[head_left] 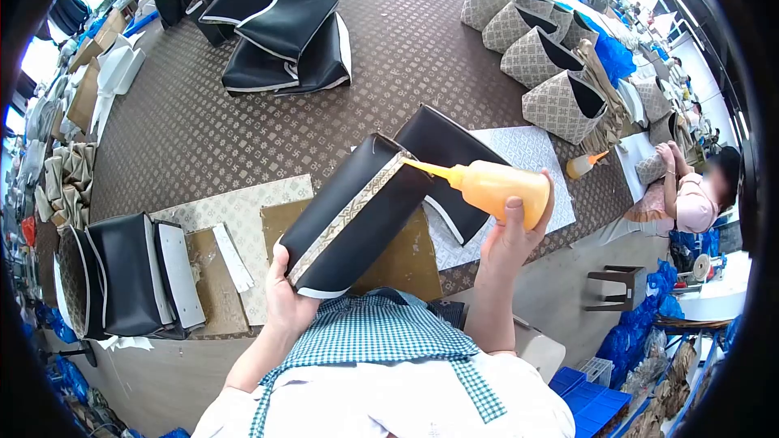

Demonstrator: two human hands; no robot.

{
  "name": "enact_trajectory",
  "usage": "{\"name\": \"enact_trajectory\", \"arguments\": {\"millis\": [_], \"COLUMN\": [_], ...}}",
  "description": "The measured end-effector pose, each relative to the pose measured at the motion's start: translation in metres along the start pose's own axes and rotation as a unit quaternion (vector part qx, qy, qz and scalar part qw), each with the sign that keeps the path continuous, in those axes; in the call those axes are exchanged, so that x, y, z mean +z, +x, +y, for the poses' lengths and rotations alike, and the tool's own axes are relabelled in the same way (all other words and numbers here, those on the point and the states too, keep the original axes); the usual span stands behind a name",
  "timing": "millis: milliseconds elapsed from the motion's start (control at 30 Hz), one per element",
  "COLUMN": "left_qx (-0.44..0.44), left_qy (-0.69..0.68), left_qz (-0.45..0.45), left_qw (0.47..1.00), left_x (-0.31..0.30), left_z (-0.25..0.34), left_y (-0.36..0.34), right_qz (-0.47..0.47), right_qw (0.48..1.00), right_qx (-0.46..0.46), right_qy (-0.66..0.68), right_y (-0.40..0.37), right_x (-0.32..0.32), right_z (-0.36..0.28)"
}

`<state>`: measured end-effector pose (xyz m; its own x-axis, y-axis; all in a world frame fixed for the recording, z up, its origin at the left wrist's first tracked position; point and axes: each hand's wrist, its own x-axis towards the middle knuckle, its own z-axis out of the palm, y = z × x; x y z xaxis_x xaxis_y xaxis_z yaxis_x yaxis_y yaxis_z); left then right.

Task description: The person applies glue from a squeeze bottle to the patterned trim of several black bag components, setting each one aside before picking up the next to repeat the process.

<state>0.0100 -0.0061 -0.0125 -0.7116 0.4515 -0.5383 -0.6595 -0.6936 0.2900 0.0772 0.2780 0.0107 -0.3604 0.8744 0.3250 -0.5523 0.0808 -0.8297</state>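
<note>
My left hand [290,296] grips the lower end of a black bag body [349,211], which is tilted across the front of the table. A pale patterned strip [357,215] runs along its side. In my right hand [513,239] is an orange glue bottle [501,186], tipped sideways. Its long thin nozzle [430,169] points left, the tip right at the upper end of the patterned strip. Behind the bottle lies another black panel piece [454,154] with light edging, partly hidden, on a white patterned sheet [540,170].
Black bag pieces [288,32] are piled at the back left, and more [122,276] stand at front left. Several patterned bag bodies [560,105] line the right side. A second glue bottle [580,166] is near the right edge. A person [698,199] sits at far right.
</note>
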Motion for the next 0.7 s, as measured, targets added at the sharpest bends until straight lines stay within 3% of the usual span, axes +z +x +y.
{"name": "enact_trajectory", "arguments": {"millis": [133,700], "left_qx": [0.01,0.01], "left_qy": [0.014,0.007], "left_qz": [0.007,0.022], "left_qw": [1.0,1.0], "left_x": [0.0003,0.002], "left_z": [-0.0004,0.0008], "left_y": [-0.001,0.0005], "right_qz": [-0.01,-0.015], "right_qw": [0.999,0.997], "right_qx": [-0.033,0.076], "right_qy": [-0.038,0.03], "right_y": [0.0036,-0.0011], "right_x": [0.0037,-0.0007], "right_z": [0.0051,0.0103]}}
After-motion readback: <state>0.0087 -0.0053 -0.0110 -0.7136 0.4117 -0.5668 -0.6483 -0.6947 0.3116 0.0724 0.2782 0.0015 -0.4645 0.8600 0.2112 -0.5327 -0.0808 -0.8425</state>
